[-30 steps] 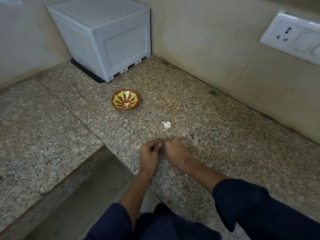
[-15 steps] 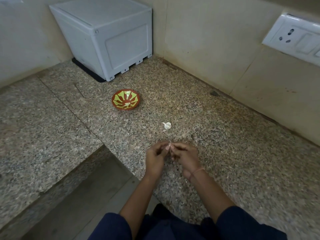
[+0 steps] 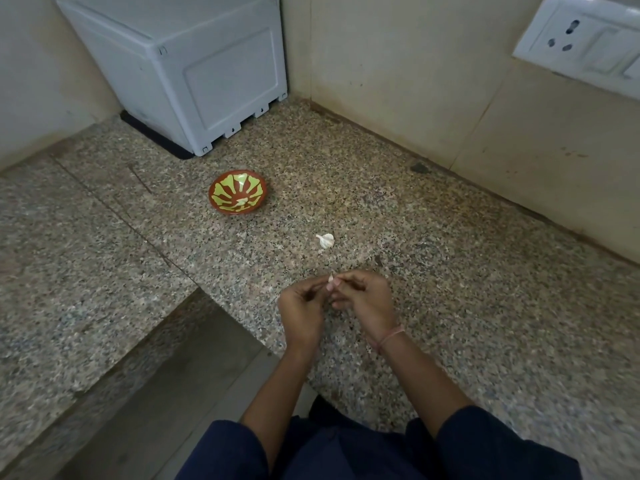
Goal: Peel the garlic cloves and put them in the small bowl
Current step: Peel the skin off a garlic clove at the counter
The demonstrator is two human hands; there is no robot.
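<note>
A small white garlic clove (image 3: 330,279) is pinched between the fingertips of both hands, just above the granite counter. My left hand (image 3: 302,308) holds it from the left, my right hand (image 3: 369,304) from the right, thumbs meeting at the clove. Most of the clove is hidden by my fingers. A garlic piece (image 3: 326,240) with papery skin lies on the counter a little beyond my hands. The small red bowl (image 3: 221,206) with a yellow-green pattern stands farther off to the left, with a pale bit inside.
A white plastic box (image 3: 180,67) stands in the back corner behind the bowl. Walls close the counter (image 3: 450,289) at the back and right, with a socket plate (image 3: 585,43) on the right wall. The counter steps down to a lower ledge (image 3: 166,368) at front left.
My hands have lifted off the counter and drawn slightly toward me, bringing the clove up between the fingertips. The bowl and the garlic piece lie where they were.
</note>
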